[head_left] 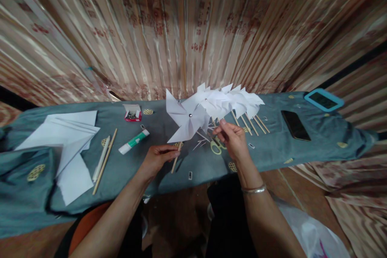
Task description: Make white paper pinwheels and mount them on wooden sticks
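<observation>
Just below a white paper pinwheel (191,117), which serves as the landmark here, the person's left hand (159,158) grips its slim wooden stick between thumb and fingers, the hand mostly closed. The pinwheel stands at the middle of the tabletop (272,149), its four blades facing the viewer around a round, shiny pin. To the pinwheel's lower right is the right hand (232,139), thumb and fingertips drawn close together near the sticks; whether they hold anything cannot be told. A silvery bracelet (254,190) circles that wrist.

Below and right of the pinwheel, partly behind the right hand, lie yellow-green scissors (215,148) and thin white paper strips (199,144). Directly right of it, more white pinwheels (238,105) overlap in a row, sticks pointing toward the person.

Left of the pinwheel are a small open red box (132,113) of shiny little pieces and a green-and-white glue stick (134,141). Farther left lie a wooden stick (105,161), a thicker pale rod (102,159) and overlapping white paper (72,137).

Well to the pinwheel's right rest a dark phone (295,125) and a blue-framed device (324,99). Behind the pinwheel hangs a patterned, pleated curtain (193,28).
</observation>
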{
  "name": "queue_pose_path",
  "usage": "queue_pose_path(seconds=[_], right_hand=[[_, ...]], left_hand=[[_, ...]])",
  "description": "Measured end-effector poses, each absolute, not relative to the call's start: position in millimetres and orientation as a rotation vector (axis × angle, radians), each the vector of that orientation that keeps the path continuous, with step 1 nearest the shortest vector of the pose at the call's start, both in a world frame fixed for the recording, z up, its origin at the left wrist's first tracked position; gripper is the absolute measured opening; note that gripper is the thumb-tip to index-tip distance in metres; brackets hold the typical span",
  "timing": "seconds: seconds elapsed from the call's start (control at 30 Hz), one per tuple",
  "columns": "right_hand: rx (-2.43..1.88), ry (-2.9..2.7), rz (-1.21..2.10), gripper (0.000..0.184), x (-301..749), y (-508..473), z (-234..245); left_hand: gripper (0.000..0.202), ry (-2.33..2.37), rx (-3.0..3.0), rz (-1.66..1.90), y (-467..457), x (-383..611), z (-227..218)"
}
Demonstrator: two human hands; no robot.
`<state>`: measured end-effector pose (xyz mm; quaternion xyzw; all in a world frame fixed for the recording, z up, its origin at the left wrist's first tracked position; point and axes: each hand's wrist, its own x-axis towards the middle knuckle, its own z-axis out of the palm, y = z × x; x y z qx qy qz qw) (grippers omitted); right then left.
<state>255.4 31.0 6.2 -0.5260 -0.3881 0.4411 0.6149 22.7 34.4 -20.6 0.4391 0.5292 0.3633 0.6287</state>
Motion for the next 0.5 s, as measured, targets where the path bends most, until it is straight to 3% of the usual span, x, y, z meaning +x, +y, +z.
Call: queue_pose_path(seconds=[0.13, 0.5], right_hand=[[-1.202, -0.714, 0.865, 0.028, 265, 42, 0], [-1.143, -0.728, 1.11, 0.028, 250, 47, -3]], left_hand=[[0.02, 1.166, 1.041, 0.76, 32, 24, -22], [0.018, 1.139, 1.065, 0.713, 31, 25, -21]])
